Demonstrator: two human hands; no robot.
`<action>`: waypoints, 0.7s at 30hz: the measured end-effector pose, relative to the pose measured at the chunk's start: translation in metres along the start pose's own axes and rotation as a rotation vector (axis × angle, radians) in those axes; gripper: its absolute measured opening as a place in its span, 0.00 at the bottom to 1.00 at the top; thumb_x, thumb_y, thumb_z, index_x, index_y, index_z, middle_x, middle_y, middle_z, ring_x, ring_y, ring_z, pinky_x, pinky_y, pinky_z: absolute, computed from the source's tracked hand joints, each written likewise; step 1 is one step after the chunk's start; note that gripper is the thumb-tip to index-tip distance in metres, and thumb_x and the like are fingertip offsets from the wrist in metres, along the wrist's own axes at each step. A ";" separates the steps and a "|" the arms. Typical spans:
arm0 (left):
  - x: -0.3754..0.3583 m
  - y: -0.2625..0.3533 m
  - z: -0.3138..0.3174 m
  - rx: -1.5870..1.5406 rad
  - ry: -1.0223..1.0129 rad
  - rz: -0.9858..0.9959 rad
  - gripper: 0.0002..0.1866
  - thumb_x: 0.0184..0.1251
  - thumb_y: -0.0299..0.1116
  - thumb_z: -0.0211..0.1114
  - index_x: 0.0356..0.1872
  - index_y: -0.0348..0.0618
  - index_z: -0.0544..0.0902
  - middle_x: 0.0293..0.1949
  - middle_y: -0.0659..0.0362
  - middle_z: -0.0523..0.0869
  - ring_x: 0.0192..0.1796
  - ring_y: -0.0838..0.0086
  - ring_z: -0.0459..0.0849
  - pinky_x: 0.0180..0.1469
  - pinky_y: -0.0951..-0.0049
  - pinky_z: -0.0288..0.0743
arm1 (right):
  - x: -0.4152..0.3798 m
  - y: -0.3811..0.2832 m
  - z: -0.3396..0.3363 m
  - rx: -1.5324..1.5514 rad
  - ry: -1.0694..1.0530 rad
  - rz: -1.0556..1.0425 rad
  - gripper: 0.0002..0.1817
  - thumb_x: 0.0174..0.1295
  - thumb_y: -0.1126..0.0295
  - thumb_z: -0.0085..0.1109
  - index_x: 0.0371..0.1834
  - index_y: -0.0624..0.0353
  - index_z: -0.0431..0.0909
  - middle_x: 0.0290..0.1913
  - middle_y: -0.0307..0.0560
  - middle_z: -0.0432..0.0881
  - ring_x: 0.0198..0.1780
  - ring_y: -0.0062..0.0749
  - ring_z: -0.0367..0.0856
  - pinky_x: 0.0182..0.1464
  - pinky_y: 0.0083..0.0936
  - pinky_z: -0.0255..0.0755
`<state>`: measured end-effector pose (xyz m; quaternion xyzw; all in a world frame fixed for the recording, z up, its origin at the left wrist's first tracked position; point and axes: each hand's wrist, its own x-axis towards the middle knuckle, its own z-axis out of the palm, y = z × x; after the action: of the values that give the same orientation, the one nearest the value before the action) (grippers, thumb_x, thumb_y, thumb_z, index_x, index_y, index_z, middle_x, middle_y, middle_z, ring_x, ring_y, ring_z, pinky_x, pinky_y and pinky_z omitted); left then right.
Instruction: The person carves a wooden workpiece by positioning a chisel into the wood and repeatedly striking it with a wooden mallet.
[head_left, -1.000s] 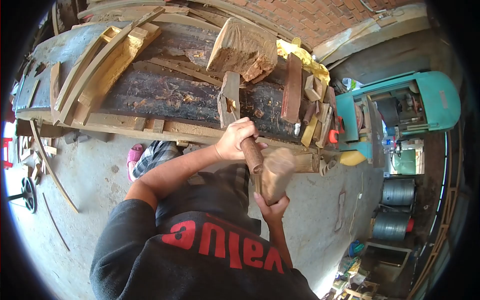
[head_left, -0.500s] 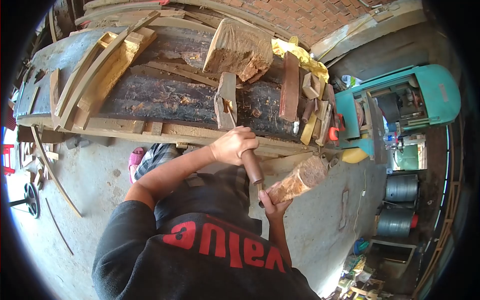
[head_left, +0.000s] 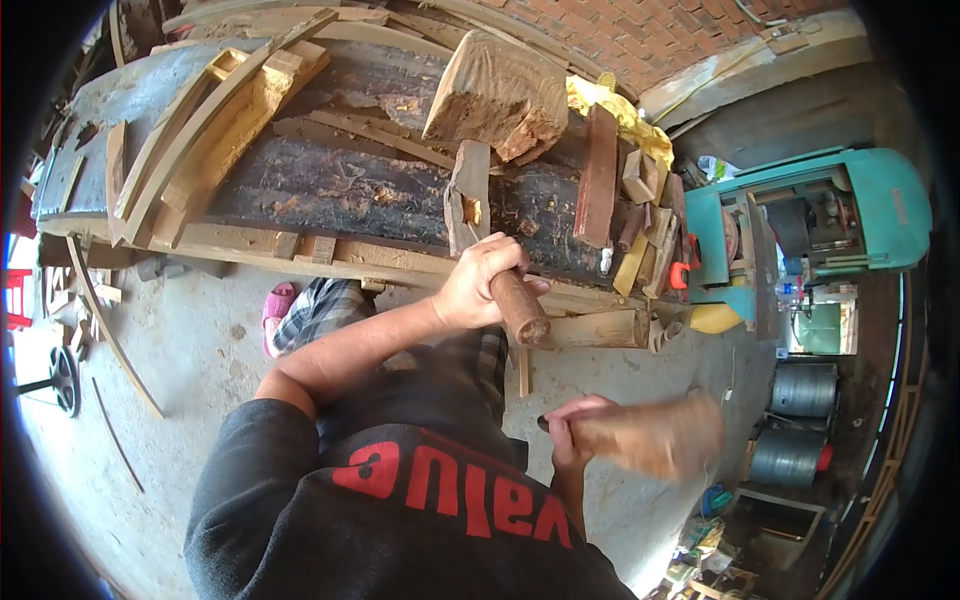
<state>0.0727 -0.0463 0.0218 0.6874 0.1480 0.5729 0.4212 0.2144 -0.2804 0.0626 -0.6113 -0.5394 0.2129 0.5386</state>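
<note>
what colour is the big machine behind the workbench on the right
Teal green, seen best in the head view: the band saw beside the bench.

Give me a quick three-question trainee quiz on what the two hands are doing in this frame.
1. True or false: the left hand grips the chisel by its handle.
2. What does the right hand hold? A) a saw B) a mallet C) nothing
3. Fill in (touching or apart): the mallet and the chisel are ____.

Key: 1 true; 2 B; 3 apart.
</note>
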 end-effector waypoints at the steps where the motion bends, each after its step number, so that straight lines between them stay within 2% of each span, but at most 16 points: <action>1: -0.002 0.000 0.001 0.016 0.021 -0.004 0.19 0.49 0.35 0.78 0.27 0.44 0.72 0.24 0.57 0.77 0.29 0.58 0.76 0.33 0.61 0.70 | 0.005 -0.006 -0.003 0.012 -0.135 -0.156 0.16 0.53 0.75 0.67 0.41 0.62 0.70 0.27 0.44 0.76 0.29 0.28 0.75 0.35 0.25 0.74; 2: -0.004 -0.001 0.002 0.033 0.040 -0.004 0.19 0.49 0.35 0.78 0.27 0.44 0.72 0.23 0.57 0.76 0.28 0.58 0.75 0.33 0.61 0.69 | 0.009 -0.010 0.016 0.169 0.037 -0.232 0.15 0.52 0.73 0.70 0.38 0.62 0.73 0.27 0.44 0.76 0.27 0.31 0.74 0.36 0.27 0.74; 3: -0.005 -0.002 0.004 0.032 0.043 -0.008 0.19 0.49 0.35 0.78 0.27 0.44 0.72 0.23 0.57 0.76 0.28 0.58 0.75 0.33 0.61 0.69 | 0.007 -0.006 0.012 0.168 0.033 -0.228 0.15 0.52 0.73 0.70 0.38 0.62 0.73 0.27 0.44 0.76 0.27 0.31 0.74 0.36 0.27 0.74; 5: -0.006 -0.005 0.006 0.029 0.068 0.011 0.19 0.50 0.36 0.78 0.26 0.44 0.71 0.23 0.58 0.75 0.28 0.59 0.75 0.33 0.62 0.68 | 0.006 -0.003 0.007 -0.610 -0.229 -0.102 0.16 0.50 0.70 0.74 0.34 0.63 0.76 0.28 0.43 0.78 0.29 0.27 0.75 0.36 0.27 0.73; 6: -0.007 -0.004 0.007 0.026 0.070 0.013 0.19 0.50 0.36 0.78 0.26 0.44 0.71 0.23 0.58 0.75 0.28 0.59 0.75 0.33 0.62 0.68 | 0.011 0.004 0.023 -0.298 -0.067 0.216 0.16 0.47 0.69 0.76 0.30 0.63 0.77 0.30 0.42 0.80 0.31 0.23 0.76 0.36 0.25 0.72; 7: -0.008 -0.004 0.006 0.017 0.077 0.024 0.19 0.50 0.33 0.78 0.27 0.44 0.71 0.24 0.58 0.75 0.28 0.61 0.75 0.32 0.64 0.68 | 0.013 0.001 0.028 -0.247 -0.021 0.232 0.17 0.46 0.69 0.77 0.31 0.64 0.77 0.32 0.42 0.81 0.34 0.22 0.77 0.37 0.24 0.72; 9: -0.007 -0.009 0.004 0.025 0.105 0.030 0.19 0.50 0.30 0.78 0.27 0.45 0.71 0.25 0.59 0.75 0.28 0.63 0.74 0.31 0.65 0.68 | 0.014 -0.010 0.024 -0.181 0.003 0.259 0.15 0.48 0.71 0.74 0.32 0.62 0.75 0.30 0.42 0.79 0.32 0.24 0.76 0.37 0.26 0.72; 11: -0.013 -0.013 0.009 0.032 0.071 0.072 0.20 0.51 0.37 0.78 0.26 0.45 0.71 0.23 0.58 0.75 0.26 0.60 0.73 0.32 0.63 0.66 | 0.015 -0.017 0.017 -0.368 -0.077 -0.127 0.13 0.52 0.74 0.70 0.33 0.61 0.72 0.27 0.42 0.77 0.29 0.27 0.75 0.37 0.26 0.71; 12: -0.015 -0.014 0.010 0.029 0.070 0.087 0.20 0.50 0.37 0.78 0.26 0.45 0.71 0.23 0.58 0.74 0.26 0.60 0.72 0.31 0.62 0.65 | 0.022 -0.015 0.014 -0.167 -0.195 -0.083 0.13 0.54 0.75 0.66 0.35 0.60 0.70 0.26 0.42 0.76 0.26 0.30 0.73 0.36 0.26 0.70; 13: -0.015 -0.014 0.012 0.023 0.069 0.087 0.20 0.50 0.37 0.78 0.26 0.45 0.71 0.23 0.58 0.74 0.26 0.60 0.72 0.31 0.62 0.65 | 0.021 -0.010 0.029 0.030 -0.023 -0.146 0.12 0.53 0.73 0.69 0.32 0.59 0.72 0.26 0.42 0.77 0.26 0.31 0.73 0.35 0.25 0.69; 15: -0.015 -0.013 0.012 0.034 0.082 0.089 0.20 0.50 0.36 0.79 0.26 0.46 0.71 0.22 0.58 0.74 0.26 0.61 0.72 0.31 0.62 0.65 | 0.020 -0.013 0.021 -0.846 -0.324 -0.132 0.12 0.51 0.72 0.72 0.30 0.60 0.75 0.27 0.40 0.78 0.28 0.28 0.76 0.35 0.26 0.71; 16: -0.015 -0.013 0.011 0.032 0.088 0.094 0.20 0.50 0.36 0.79 0.26 0.46 0.71 0.22 0.58 0.74 0.26 0.61 0.72 0.31 0.62 0.65 | 0.010 0.023 0.025 -0.277 -0.079 0.134 0.14 0.48 0.70 0.76 0.30 0.62 0.79 0.28 0.40 0.79 0.31 0.23 0.78 0.35 0.26 0.74; 17: -0.015 -0.013 0.009 0.017 0.101 0.088 0.20 0.50 0.36 0.79 0.26 0.46 0.71 0.23 0.59 0.75 0.26 0.61 0.72 0.31 0.63 0.65 | 0.013 0.020 0.028 -0.309 -0.052 0.094 0.19 0.45 0.69 0.78 0.37 0.66 0.79 0.29 0.40 0.79 0.35 0.21 0.79 0.35 0.27 0.75; 19: -0.015 -0.016 0.007 0.012 0.126 0.067 0.20 0.49 0.36 0.79 0.26 0.46 0.71 0.23 0.59 0.75 0.26 0.62 0.72 0.31 0.63 0.65 | 0.009 0.006 0.028 -0.135 0.034 0.216 0.17 0.46 0.70 0.77 0.34 0.64 0.78 0.29 0.41 0.79 0.31 0.24 0.78 0.36 0.26 0.75; 21: -0.018 -0.018 0.010 0.020 0.072 0.126 0.20 0.49 0.36 0.79 0.26 0.46 0.71 0.23 0.59 0.75 0.26 0.62 0.73 0.31 0.63 0.65 | 0.019 -0.025 0.018 -0.385 -0.218 0.121 0.16 0.48 0.72 0.75 0.34 0.61 0.76 0.32 0.44 0.79 0.29 0.27 0.77 0.37 0.26 0.74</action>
<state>0.0814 -0.0517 -0.0036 0.6783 0.1251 0.6213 0.3718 0.1951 -0.2598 0.0847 -0.7073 -0.5875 0.2027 0.3369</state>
